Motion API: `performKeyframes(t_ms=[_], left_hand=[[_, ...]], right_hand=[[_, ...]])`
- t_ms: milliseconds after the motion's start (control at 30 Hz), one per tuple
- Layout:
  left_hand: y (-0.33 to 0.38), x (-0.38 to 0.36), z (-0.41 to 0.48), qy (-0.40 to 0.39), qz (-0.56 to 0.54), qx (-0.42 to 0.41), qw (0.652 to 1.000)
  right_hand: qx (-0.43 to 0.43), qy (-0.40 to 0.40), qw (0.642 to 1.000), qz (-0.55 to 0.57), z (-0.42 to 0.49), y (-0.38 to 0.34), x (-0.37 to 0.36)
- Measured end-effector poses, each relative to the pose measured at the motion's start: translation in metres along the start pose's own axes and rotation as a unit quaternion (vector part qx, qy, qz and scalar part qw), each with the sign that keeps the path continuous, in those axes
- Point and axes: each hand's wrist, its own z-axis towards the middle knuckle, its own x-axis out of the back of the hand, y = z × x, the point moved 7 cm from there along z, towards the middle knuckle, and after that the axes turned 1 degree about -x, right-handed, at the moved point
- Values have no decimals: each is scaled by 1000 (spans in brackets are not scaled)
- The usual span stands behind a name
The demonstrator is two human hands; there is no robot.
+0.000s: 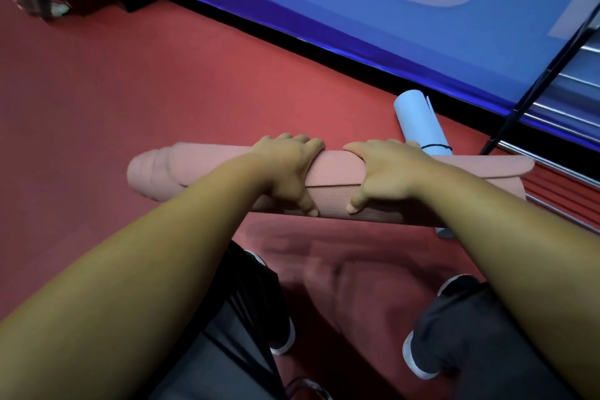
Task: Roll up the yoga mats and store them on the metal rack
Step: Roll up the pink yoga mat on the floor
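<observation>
Both my hands, left hand (289, 169) and right hand (383, 172), fingers clamped over the rolled pink mat (334, 169) on the red floor (162, 81). Rolling looks done; next, lift it toward the metal rack (565, 97), passing the blue mat (418, 120).

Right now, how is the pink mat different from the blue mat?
The pink mat is being gripped by both the left hand and the right hand; nobody touches the blue mat. The blue mat has a thin dark band around it; the pink mat shows none. The pink mat lies across the view, the blue mat points away, partly hidden behind it. Both are rolled up.
</observation>
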Motion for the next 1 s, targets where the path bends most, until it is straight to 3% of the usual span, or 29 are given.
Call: performKeyframes(t_ms=[100,167,300,433,533,600,767,867,1000], left_hand=[[-10,11,7,25,-39,26,999],[-19,20,12,49,-75,55,994],[-35,33,22,104,-146,132,975],[-34,37,30,144,-212,187,948],[-24,38,35,157,-271,189,931],[-11,40,39,162,-278,173,931],[19,43,43,178,-272,155,933],[31,36,48,158,-280,150,935],[30,23,54,64,-352,126,925]], right_hand=[[4,73,997,-30,-3,-1,14],[1,162,987,-5,-8,0,32],[-105,341,914,191,-20,32,63],[-182,314,841,401,-19,67,59],[-198,192,762,586,-8,69,45],[-196,144,737,630,0,67,41],[-200,216,643,707,9,74,50],[-216,255,636,696,12,80,53],[-209,305,695,617,14,81,56]])
